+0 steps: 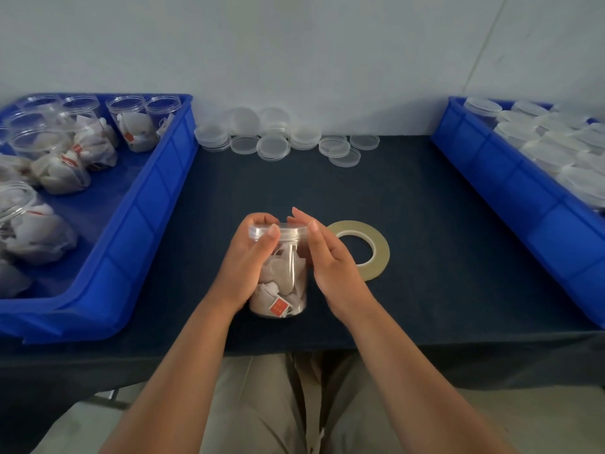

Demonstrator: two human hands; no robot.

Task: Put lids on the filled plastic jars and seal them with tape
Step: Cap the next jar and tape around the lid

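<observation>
A: Worktop (425, 208)?

B: Covered in dark cloth, set against a pale wall. A person sits at the near edge.

A: Containers?

B: Two. The left blue bin (157, 198) holds the open jars (131, 126), filled with white sachets, none lidded; some stand and some lie tipped over. The right blue bin (510, 191) holds the capped jars (540, 149), packed close together.

A: Jar being worked on?

B: One filled jar (288, 276) stands upright on the worktop at centre, near the front edge, between the two bins. It is clear-walled, with white sachets and one red tag inside. The lid (288, 230) sits on its mouth.

A: Hands?

B: The left hand (242, 267) wraps the jar's left side, fingers curled round the back and thumb up on the lid's rim. The right hand (330, 260) is at the right side, fingers nearly straight and loosely spread, thumb tip at the lid's edge. Cannot tell if the palm touches the wall.

A: Tape?

B: The tape roll (379, 247) lies flat just right of the jar, partly behind the right hand.

A: Spare parts?

B: The loose lids (273, 147) lie in low stacks and singles along the back edge, between the bins.
</observation>
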